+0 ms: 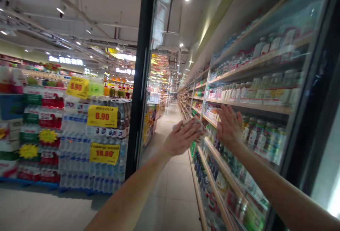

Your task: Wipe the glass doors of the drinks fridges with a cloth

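Observation:
I stand at a glass-fronted drinks cooler (265, 93) in a supermarket aisle. My left hand (183, 137) is stretched forward and presses a crumpled pale cloth (198, 128) against the glass, its fingers bent over the cloth. My right hand (228, 126) lies flat on the same glass pane, fingers spread, just right of the cloth. Behind the glass are shelves of bottled drinks (260, 137).
A dark vertical door frame (140, 82) stands to the left of my arms. Stacked packs of bottled water (90, 146) with yellow price signs (102, 116) fill the left side. The tiled aisle floor (170, 188) runs ahead between shelves.

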Demonstrator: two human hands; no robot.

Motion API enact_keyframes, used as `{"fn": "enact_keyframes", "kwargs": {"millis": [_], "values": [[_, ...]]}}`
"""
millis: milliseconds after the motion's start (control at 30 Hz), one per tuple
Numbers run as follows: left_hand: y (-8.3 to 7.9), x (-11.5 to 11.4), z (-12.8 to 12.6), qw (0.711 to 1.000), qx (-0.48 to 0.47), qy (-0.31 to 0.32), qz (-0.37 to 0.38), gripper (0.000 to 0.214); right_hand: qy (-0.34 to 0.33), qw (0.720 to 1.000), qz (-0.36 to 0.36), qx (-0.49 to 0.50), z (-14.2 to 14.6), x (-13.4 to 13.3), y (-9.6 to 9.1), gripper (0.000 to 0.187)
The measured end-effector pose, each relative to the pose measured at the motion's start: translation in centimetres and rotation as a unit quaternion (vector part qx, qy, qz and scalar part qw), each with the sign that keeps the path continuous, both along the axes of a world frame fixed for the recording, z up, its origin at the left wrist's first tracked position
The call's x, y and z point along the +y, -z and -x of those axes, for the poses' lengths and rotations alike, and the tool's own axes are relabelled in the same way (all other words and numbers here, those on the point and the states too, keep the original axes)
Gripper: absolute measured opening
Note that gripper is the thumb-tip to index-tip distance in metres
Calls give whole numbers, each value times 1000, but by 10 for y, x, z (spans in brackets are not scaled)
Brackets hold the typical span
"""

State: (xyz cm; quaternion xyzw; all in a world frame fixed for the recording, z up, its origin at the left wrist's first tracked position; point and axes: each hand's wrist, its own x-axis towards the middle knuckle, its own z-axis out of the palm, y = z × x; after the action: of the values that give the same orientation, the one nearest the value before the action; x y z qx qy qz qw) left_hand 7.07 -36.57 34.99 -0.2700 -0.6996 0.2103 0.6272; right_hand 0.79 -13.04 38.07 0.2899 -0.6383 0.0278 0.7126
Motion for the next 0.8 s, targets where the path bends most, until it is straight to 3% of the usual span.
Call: {"fn": "enact_keyframes", "kwargs": {"millis": [67,100,167,233,300,367,400,533,600,667,700,733,800], "values": [[-13,-18,-2,989,19,-22,-142,44,1,1000,-2,-5,1,1,1,57],[-20,-27,-3,971,40,-34,-234,45,1,1000,-3,-8,1,1,1,57],[-26,-38,-5,942,62,-47,-325,48,-1,1000,-1,-13,1,1,1,58],[-19,-34,-7,962,51,-40,-265,48,-4,1000,2,-12,1,1,1,59],[-7,-21,-7,993,17,-22,-116,46,-7,1000,2,-10,1,1,1,60],[-1,-11,-6,1000,-6,-12,-21,45,-7,1000,1,-7,2,2,1,60],[-3,-8,-5,999,-8,-13,-29,45,-5,1000,-1,-7,2,2,1,59],[-10,-5,-3,966,36,-40,-252,47,-3,1000,0,-4,2,2,1,57],[2,0,-4,979,19,-36,-199,47,-5,1000,1,-6,1,2,1,57],[20,7,-5,999,-19,-15,-45,46,-2,1000,-2,-8,0,1,1,57],[26,8,-5,1000,-29,-7,-4,46,0,1000,-3,-11,0,1,1,56],[29,8,-5,1000,-31,-5,0,45,2,1000,-4,-11,0,1,1,56],[21,2,-5,994,-6,-15,-107,45,3,1000,-4,-9,0,1,1,55]]}}
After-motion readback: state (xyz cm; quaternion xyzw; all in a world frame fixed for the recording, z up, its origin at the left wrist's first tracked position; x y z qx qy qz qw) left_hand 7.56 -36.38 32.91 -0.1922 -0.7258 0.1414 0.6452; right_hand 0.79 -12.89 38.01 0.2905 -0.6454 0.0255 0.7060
